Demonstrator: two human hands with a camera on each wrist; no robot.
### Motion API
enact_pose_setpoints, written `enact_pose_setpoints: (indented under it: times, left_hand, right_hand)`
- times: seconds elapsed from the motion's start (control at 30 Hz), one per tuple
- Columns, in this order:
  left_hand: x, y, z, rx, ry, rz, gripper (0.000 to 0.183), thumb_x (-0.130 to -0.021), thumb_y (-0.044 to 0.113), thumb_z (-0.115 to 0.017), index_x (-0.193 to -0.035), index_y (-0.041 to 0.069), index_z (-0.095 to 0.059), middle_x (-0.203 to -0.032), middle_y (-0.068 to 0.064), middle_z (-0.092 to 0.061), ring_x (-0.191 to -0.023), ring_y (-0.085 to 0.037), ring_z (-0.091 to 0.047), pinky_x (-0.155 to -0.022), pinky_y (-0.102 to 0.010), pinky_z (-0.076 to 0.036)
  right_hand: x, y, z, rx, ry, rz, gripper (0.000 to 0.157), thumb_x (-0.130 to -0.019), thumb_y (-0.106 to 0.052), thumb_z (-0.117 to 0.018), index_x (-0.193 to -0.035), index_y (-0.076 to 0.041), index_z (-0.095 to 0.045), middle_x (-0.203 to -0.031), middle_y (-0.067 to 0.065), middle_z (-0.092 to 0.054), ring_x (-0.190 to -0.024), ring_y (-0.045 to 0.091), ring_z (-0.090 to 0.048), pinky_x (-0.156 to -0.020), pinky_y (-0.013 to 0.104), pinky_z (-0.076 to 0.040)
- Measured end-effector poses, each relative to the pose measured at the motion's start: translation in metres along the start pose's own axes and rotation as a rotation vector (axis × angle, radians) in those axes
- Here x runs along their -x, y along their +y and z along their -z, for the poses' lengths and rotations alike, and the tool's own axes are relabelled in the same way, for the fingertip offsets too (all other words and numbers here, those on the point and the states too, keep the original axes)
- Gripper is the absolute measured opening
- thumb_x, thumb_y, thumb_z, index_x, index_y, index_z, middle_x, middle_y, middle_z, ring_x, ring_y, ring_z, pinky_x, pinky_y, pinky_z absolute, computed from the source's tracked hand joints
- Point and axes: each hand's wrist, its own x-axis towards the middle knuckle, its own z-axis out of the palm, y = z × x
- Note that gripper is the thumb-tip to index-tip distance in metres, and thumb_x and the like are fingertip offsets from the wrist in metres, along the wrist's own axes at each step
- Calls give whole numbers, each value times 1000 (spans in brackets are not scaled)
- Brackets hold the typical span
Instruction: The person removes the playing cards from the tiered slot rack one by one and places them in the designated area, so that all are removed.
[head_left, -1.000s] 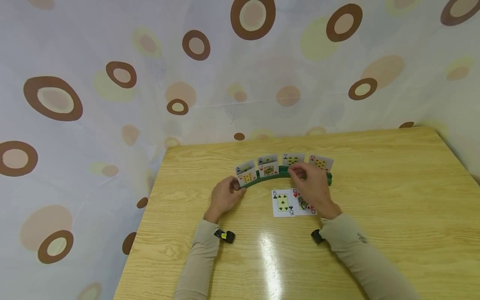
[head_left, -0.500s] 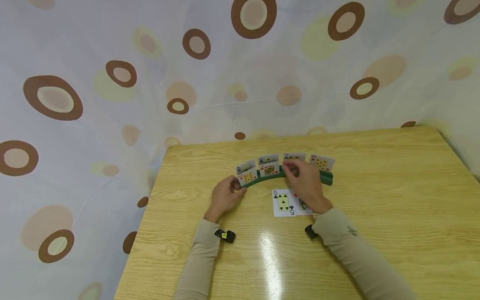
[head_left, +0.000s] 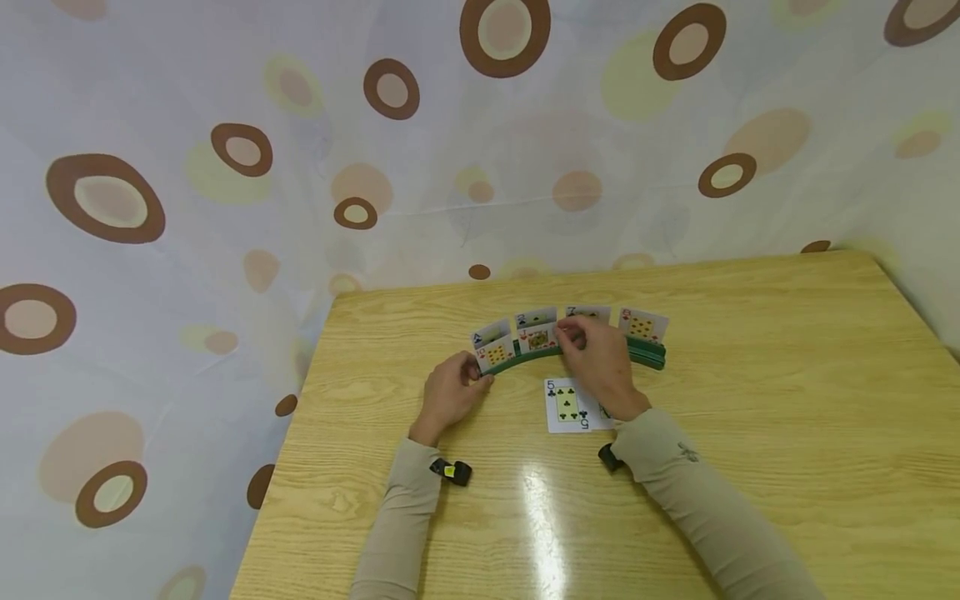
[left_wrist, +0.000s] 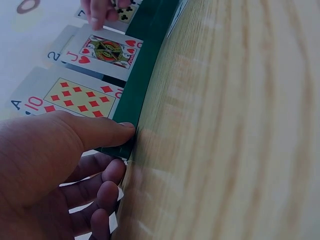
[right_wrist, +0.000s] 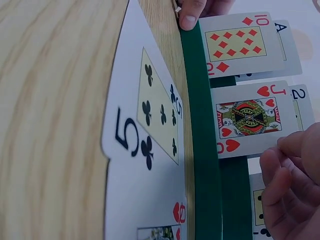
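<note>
A curved green card holder (head_left: 647, 353) stands on the table with playing cards upright in two rows. My left hand (head_left: 448, 390) grips its left end, thumb along the front and fingers curled behind. The ten of diamonds (left_wrist: 82, 97) stands in the front row beside that hand. To its right is the jack of hearts (right_wrist: 250, 119), whose upper right edge my right hand (head_left: 598, 362) pinches. Behind these two stand an ace (head_left: 491, 334) and a two (head_left: 534, 317). A seven of clubs (head_left: 588, 311) is partly hidden by the right hand.
An eight of diamonds (head_left: 642, 326) stands at the holder's right end. In front, the five of clubs (head_left: 567, 406) lies face up, overlapping a queen of hearts (right_wrist: 160, 231) under my right forearm. A patterned curtain (head_left: 420, 167) hangs behind the wooden table (head_left: 787, 400).
My right hand has moved left along the holder, from before the seven to the jack's edge, uncovering the eight of diamonds. My left hand has stayed at the holder's end.
</note>
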Motion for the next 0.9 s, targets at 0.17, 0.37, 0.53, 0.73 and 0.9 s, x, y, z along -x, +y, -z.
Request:
enact_pose_setpoints:
  times: [0.17,0.37,0.53,0.73,0.9]
  left_hand:
    - [-1,-1,-2,-1,-7,13,25,-102,26,-78,-114,5,-70,-94,-7,-68,-77,-13,-52,-72,-27,-40]
    - [0,0,-1,-5,-7,15,26,-103,27,-77,-114,5,-70,-94,-7,-69,-77,-13,-53,-71,-28,-40]
    - [1,0,0,3,-8,19,25,-102,27,-77,-113,5,-70,-93,-6,-68,-77,-14,-53,-72,-28,-41]
    - [0,-1,-1,9,-11,10,25,-102,27,-77,-112,5,-70,-93,-6,-67,-77,-13,-52,-71,-28,-40]
    - [0,-1,-1,2,-4,7,25,-102,28,-77,-112,6,-69,-93,-6,-67,-77,-14,-53,-71,-28,-40]
  right_hand:
    - [0,1,-2,9,-5,0,17,-105,-15,-75,-113,-1,-80,-94,14,-81,-79,25,-75,-73,42,-59]
    - [2,2,-3,6,-3,12,15,-105,-13,-75,-113,-1,-80,-95,15,-81,-80,26,-75,-73,43,-59]
    - [3,2,-4,-12,-12,13,14,-104,-12,-75,-114,-2,-79,-95,14,-80,-80,26,-75,-73,41,-57]
    - [3,2,-2,-38,-14,24,15,-106,-12,-73,-116,-3,-79,-94,13,-80,-79,24,-73,-71,36,-54]
    - [4,1,1,-72,-2,50,15,-105,-11,-73,-117,-4,-78,-94,12,-80,-80,24,-74,-69,34,-52]
